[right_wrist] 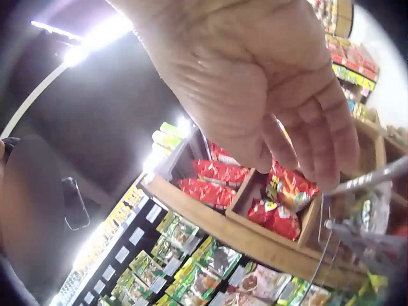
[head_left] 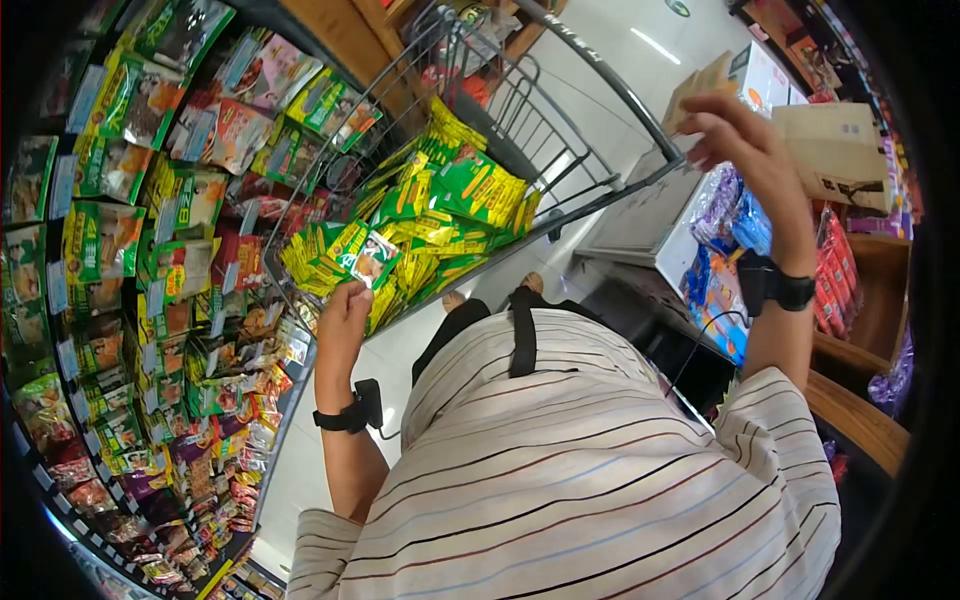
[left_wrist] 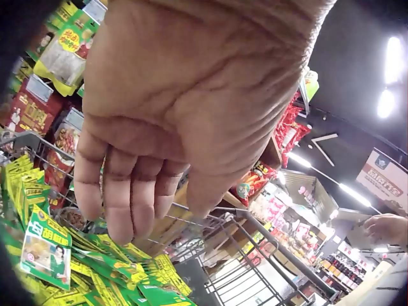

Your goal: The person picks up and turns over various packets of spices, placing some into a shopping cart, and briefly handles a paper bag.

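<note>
Green-and-yellow packets (head_left: 485, 185) lie heaped in a wire shopping cart (head_left: 580, 122). My left hand (head_left: 343, 325) is over the cart's near left side, beside a packet with a white picture panel (head_left: 370, 257). In the left wrist view the left hand (left_wrist: 191, 108) has its fingers loosely extended and grips nothing, with that packet (left_wrist: 48, 252) lower left. My right hand (head_left: 755, 165) is raised near the cart's handle (head_left: 612, 82), fingers loosely bent and empty. The right wrist view shows this hand (right_wrist: 261, 89) with its fingertips close to the handle (right_wrist: 373, 178); contact is unclear.
Shelves of hanging snack packets (head_left: 105, 245) run along the left. At the right stand a white display case (head_left: 640, 220), blue and purple packets (head_left: 745, 225), a cardboard box (head_left: 830, 150) and a wooden shelf with red packets (head_left: 838, 270). The tiled floor (head_left: 640, 50) shows beyond the cart.
</note>
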`<state>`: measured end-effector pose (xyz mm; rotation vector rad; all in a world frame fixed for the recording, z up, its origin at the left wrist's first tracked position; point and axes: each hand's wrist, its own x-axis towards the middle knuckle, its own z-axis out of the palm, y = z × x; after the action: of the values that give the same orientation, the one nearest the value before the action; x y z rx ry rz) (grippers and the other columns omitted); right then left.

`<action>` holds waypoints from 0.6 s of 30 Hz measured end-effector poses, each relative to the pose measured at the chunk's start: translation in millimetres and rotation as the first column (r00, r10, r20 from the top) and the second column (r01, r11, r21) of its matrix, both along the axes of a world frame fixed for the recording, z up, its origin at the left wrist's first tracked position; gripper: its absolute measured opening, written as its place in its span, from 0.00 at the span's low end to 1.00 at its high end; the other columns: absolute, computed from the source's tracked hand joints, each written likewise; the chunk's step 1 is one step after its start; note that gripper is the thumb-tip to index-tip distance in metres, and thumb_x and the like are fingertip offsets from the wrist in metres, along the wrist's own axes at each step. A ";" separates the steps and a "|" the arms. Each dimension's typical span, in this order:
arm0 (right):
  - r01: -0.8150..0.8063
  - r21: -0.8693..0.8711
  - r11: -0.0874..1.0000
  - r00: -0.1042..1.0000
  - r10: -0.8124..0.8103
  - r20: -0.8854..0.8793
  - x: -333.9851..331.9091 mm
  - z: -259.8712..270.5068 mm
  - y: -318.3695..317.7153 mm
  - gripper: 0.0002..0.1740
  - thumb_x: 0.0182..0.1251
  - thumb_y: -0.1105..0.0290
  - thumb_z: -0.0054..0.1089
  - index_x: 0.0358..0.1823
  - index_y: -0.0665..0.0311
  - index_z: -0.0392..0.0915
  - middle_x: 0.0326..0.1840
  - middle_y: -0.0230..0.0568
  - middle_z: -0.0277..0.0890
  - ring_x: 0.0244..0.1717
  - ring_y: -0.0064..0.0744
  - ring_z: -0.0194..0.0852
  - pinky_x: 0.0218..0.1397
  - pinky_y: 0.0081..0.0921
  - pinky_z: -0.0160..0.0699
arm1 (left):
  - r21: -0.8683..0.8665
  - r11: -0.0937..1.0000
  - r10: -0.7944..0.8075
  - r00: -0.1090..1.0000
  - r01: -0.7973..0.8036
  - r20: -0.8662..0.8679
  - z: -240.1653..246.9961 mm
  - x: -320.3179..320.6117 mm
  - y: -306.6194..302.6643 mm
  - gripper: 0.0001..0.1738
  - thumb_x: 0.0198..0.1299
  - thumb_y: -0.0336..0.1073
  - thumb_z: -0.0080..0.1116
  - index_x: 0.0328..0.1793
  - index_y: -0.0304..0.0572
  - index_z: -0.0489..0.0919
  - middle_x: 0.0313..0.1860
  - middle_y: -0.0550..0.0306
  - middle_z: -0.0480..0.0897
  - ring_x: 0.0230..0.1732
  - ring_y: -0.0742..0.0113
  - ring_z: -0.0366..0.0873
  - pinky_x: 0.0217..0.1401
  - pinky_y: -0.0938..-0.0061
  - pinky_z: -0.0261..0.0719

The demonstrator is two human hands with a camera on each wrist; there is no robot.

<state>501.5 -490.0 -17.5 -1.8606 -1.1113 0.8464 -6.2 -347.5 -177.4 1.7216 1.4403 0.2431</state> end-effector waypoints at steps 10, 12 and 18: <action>-0.359 -0.143 0.922 0.901 0.302 -0.313 -174.1 -97.6 103.5 0.16 0.73 0.61 0.56 0.52 0.65 0.78 0.38 0.31 0.79 0.35 0.20 0.79 0.36 0.20 0.80 | -0.074 0.994 0.078 0.997 -0.078 -0.014 -9.0 -95.7 1.5 0.21 0.71 0.45 0.56 0.56 0.33 0.79 0.41 0.53 0.84 0.43 0.67 0.79 0.51 0.72 0.76; -0.382 -0.175 0.907 0.898 0.320 -0.301 -204.1 -120.0 115.6 0.15 0.72 0.61 0.56 0.50 0.65 0.78 0.35 0.33 0.79 0.32 0.22 0.80 0.34 0.21 0.79 | -0.052 0.998 0.036 0.999 -0.036 -0.001 -16.6 -112.0 6.0 0.21 0.71 0.45 0.57 0.58 0.33 0.78 0.43 0.46 0.86 0.45 0.60 0.83 0.50 0.69 0.79; -0.466 -0.262 0.845 0.879 0.409 -0.245 -270.2 -182.2 141.9 0.15 0.71 0.62 0.57 0.49 0.65 0.79 0.34 0.35 0.80 0.34 0.24 0.82 0.37 0.24 0.81 | -0.146 0.988 0.055 0.995 -0.043 0.081 -39.5 -145.4 18.2 0.22 0.71 0.46 0.57 0.59 0.34 0.78 0.46 0.48 0.86 0.47 0.64 0.82 0.52 0.71 0.78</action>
<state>231.3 -348.0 -199.7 -1.7495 -1.3746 1.5052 -151.6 -329.4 -216.9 1.5429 1.4045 0.2298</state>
